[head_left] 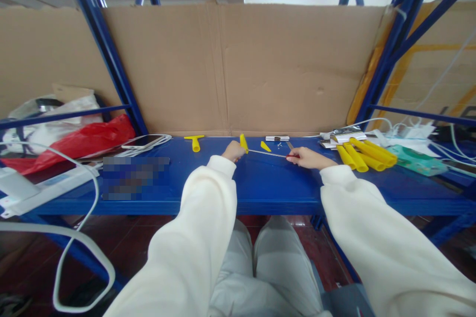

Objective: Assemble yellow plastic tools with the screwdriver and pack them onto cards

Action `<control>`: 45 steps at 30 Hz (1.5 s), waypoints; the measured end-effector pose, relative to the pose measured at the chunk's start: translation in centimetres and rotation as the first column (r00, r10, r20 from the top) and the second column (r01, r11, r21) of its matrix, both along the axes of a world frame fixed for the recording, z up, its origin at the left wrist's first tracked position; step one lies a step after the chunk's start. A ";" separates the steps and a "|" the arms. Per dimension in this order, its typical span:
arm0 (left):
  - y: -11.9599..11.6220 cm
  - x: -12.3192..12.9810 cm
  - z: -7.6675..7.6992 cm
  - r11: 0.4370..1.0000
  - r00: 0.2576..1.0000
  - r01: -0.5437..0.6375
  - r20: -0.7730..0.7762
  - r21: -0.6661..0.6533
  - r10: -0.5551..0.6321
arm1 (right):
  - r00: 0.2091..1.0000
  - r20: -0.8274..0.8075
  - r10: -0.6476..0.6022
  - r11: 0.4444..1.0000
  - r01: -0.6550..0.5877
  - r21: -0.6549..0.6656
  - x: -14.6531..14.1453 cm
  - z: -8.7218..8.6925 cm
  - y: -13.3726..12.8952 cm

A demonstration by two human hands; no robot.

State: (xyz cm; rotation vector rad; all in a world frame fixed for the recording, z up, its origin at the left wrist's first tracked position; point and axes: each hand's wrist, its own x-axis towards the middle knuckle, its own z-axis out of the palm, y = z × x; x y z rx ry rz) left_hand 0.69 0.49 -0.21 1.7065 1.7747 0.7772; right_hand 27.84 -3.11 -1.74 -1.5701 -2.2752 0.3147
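My left hand [233,151] is closed round a yellow plastic piece [243,142], which sticks up above the fingers. In my right hand [310,157] is a screwdriver [273,154] with a red handle. Its long metal shaft points left, and the tip meets or nearly meets the yellow piece. Behind the shaft lies a small yellow wedge-shaped part [265,146], with several tiny metal bits [279,145], perhaps screws, beside it. A thin metal strip [289,145] lies just beyond my right fingers.
A yellow T-shaped handle [195,143] stands to the left. Several yellow handles [366,154] with metal blades are piled at the right, beside a green packet [416,160]. Another metal strip [277,138] lies by the cardboard [290,69]. White cables and a power strip [48,190] lie left.
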 end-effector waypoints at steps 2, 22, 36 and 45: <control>-0.3 0.2 -0.1 0.998 0.992 0.009 -0.127 0.065 -0.001 | 1.000 0.007 -0.008 1.000 0.008 0.007 -0.1 0.0 -0.1; -1.9 1.5 -1.3 0.916 0.819 0.348 -0.541 0.202 -0.192 | 0.960 0.156 -0.232 0.967 0.210 0.141 0.0 -0.2 0.5; -1.8 1.9 -1.6 0.861 0.725 0.441 -0.667 0.255 -0.174 | 0.944 0.220 -0.246 0.961 0.209 0.179 -2.0 -0.1 3.1; -2.0 2.1 -1.5 0.817 0.706 0.493 -0.686 0.299 -0.175 | 0.909 0.176 -0.377 0.926 0.369 0.077 -4.4 0.9 6.1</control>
